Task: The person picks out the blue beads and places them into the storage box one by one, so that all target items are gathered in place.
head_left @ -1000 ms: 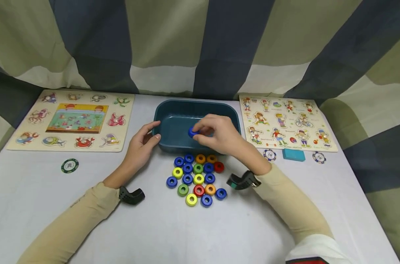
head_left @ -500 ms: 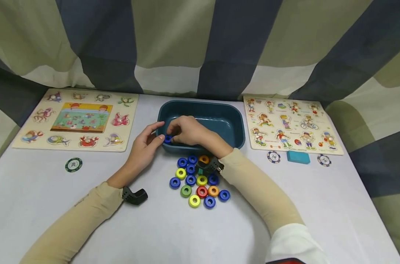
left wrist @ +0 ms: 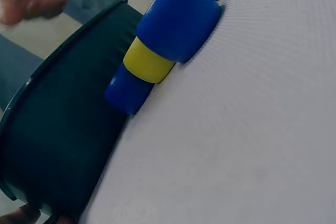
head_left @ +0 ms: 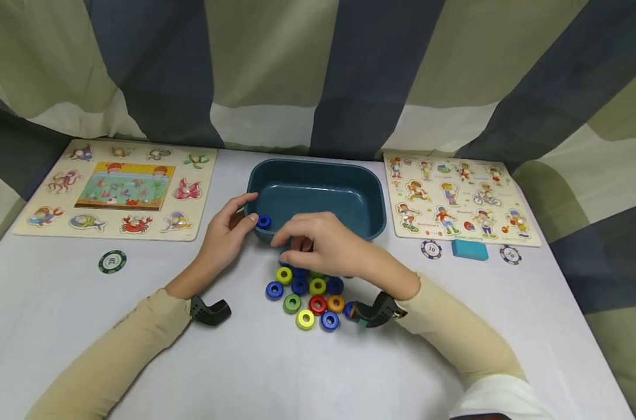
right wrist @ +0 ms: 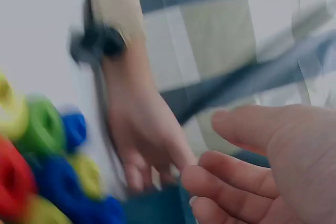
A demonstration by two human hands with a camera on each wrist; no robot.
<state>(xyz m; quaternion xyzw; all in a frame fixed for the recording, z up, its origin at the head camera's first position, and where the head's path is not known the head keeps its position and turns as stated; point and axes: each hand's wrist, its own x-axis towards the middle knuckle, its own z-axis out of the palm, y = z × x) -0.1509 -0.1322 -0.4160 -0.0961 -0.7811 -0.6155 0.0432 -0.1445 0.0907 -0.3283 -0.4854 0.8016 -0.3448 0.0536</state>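
A dark teal plastic tray [head_left: 328,201] stands at the middle back of the table. My left hand [head_left: 225,233] holds its left end, thumb and index fingertips at the rim. Inside the near left corner lies a blue ring [head_left: 263,221], close to the left thumb. Over the tray's near edge hovers my right hand [head_left: 330,245], thumb apart from the fingers. Nothing shows between them in the right wrist view, where the right hand [right wrist: 252,177] fills the lower right. Below it, several loose rings, among them a red ring [head_left: 318,304] and a yellow ring [head_left: 305,319], lie on the table, partly hidden.
A sea-animal peg puzzle [head_left: 120,189] lies at the left and a sports-figure peg puzzle [head_left: 459,198] at the right. A green poker chip [head_left: 112,262], two blue-edged chips and a turquoise block [head_left: 470,249] are on the white table. A striped curtain [head_left: 265,70] hangs behind.
My right hand carried the blue ring left across the tray and let it go in the near left corner. It then moved back right and nearer, over the loose rings. The left hand stayed put.
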